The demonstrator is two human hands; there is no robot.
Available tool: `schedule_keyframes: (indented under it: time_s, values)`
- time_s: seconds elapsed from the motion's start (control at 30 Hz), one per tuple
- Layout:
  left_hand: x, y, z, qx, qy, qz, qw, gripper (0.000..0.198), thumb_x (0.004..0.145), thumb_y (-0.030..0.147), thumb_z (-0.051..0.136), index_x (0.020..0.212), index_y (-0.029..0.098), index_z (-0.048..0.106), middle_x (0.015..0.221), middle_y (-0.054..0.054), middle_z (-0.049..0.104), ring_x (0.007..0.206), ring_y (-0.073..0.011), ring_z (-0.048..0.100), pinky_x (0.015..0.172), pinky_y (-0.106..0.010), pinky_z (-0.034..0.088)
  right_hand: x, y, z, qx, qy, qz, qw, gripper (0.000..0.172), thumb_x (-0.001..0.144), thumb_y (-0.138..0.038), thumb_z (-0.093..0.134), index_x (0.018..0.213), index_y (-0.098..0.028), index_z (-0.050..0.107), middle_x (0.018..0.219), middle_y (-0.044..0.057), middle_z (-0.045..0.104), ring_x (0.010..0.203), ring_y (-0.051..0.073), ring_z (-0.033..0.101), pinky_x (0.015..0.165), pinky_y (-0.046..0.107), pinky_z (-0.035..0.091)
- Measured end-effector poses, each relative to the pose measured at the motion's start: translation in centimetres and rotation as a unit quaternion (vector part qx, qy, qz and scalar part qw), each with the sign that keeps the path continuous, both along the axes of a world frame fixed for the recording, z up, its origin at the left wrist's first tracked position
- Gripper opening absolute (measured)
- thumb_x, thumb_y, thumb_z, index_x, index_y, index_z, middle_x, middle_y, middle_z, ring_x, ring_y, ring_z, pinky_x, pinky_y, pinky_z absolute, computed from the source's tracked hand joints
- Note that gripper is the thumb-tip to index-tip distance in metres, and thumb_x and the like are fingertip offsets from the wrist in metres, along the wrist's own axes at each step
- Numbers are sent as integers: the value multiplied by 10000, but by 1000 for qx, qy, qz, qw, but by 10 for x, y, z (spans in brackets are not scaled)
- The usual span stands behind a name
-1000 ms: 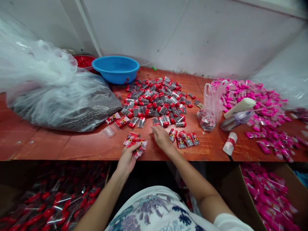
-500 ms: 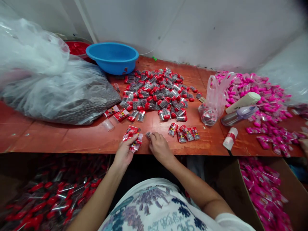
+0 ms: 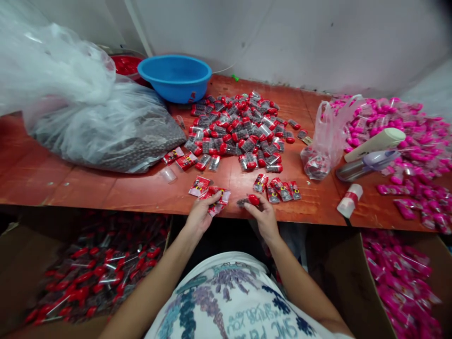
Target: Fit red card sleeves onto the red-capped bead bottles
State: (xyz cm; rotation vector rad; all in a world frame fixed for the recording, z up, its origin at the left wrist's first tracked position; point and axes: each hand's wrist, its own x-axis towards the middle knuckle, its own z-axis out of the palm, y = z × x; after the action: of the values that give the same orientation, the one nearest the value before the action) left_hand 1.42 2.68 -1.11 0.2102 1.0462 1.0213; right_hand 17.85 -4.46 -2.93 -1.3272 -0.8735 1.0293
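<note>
My left hand [image 3: 198, 217] is closed on a bunch of red printed wrappers [image 3: 216, 197] at the near edge of the red-brown table [image 3: 88, 188]. My right hand [image 3: 264, 217] pinches a small clear tube with a red cap [image 3: 249, 201] just to the right of them. A loose red wrapper [image 3: 198, 185] lies beside the left hand. Three more wrappers [image 3: 278, 188] lie in a row by the right hand. A big pile of red-capped tubes [image 3: 240, 134] covers the table's middle.
A blue basin [image 3: 175, 77] and a red bowl [image 3: 123, 63] stand at the back. A large clear bag of dark beads [image 3: 99, 132] fills the left. Pink packets [image 3: 406, 141], a small plastic bag [image 3: 325, 146] and bottles [image 3: 370, 153] lie right. Boxes of finished pieces [image 3: 95, 273] sit below.
My right hand reached to the pile, pulled back toward the table edge and now holds a red-capped tube. The left hand stayed closed on the wrappers. The view shifted slightly.
</note>
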Motion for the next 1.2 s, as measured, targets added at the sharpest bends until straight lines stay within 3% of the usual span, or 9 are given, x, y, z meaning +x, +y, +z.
schedule_keyframes:
  time_s: [0.1,0.23,0.4,0.8,1.0,1.2]
  values:
    - [1,-2,0,3,-5,-5,1000,185,661,4,715,806,113,679,767,-55,727,650,-155,689,628,-252,590,-1,4,6,3,43,43,998,392,745,-336,681,1117,-237,607,1050,38,642,945,196,620,886,366,496]
    - [4,-4,3,-4,-2,-11,1000,145,662,27,723,778,103,678,735,-56,725,623,-148,681,630,-251,585,-12,8,10,0,86,88,992,524,743,-329,682,1229,-267,495,1054,25,633,880,167,635,796,323,540]
    - [7,-6,7,0,0,-5,1000,107,679,21,703,759,90,684,717,-54,720,606,-141,674,599,-231,577,-21,7,12,5,80,98,992,380,761,-337,661,1108,-255,529,1001,9,640,834,154,624,703,283,554]
    - [6,-5,11,-7,9,9,1000,121,693,24,689,788,97,682,754,-70,727,623,-148,679,586,-231,576,-18,2,9,11,21,84,996,405,785,-338,634,1166,-240,538,986,26,643,783,156,602,657,272,532]
    - [5,-3,9,3,10,25,1000,153,685,19,700,802,115,681,729,-40,720,615,-143,676,598,-247,582,-17,0,8,7,4,99,995,383,781,-312,639,1149,-233,572,864,12,625,712,148,569,599,254,499]
    - [3,-2,8,10,11,29,999,182,666,36,728,816,124,677,742,-34,721,626,-143,679,610,-240,581,-17,-1,9,3,0,104,995,396,775,-313,643,1157,-231,583,909,20,647,707,146,577,611,255,495]
